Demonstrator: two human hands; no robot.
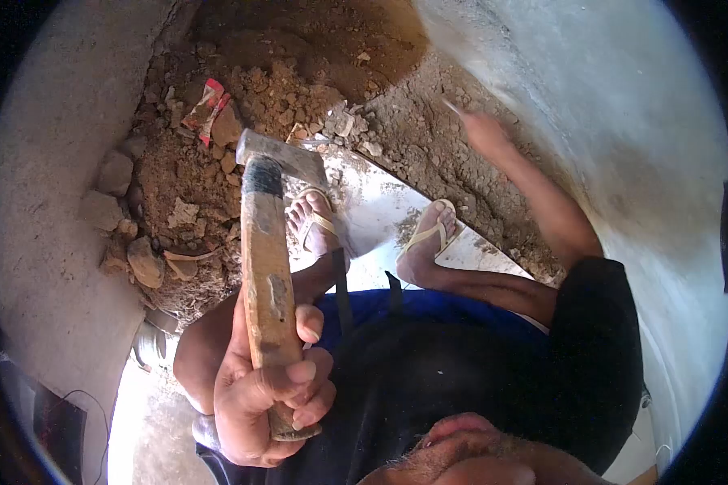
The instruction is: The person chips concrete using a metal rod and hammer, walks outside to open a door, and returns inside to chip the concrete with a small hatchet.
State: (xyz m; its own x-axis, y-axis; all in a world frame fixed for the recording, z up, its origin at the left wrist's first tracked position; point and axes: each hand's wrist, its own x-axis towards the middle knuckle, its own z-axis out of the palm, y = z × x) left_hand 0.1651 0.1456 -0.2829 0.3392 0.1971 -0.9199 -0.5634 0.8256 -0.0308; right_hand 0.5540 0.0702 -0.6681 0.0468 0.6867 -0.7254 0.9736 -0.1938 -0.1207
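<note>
My left hand (259, 396) is wrapped round the lower end of the wooden handle of a hammer (268, 259). The hammer stands upright close to the camera, with black wrapping just below its grey metal head. At the upper right, my right hand (485, 133) is closed round a thin pale rod (453, 106), whose end sticks out toward the upper left. That hand is beside the grey wall, over the dirt. Most of the rod is hidden in the hand.
Loose brown soil (259, 105) with stones lies at the upper left, with a red and white wrapper (209, 111) on it. My sandalled feet rest on a pale slab (372, 202). Grey walls (65, 153) curve along both sides.
</note>
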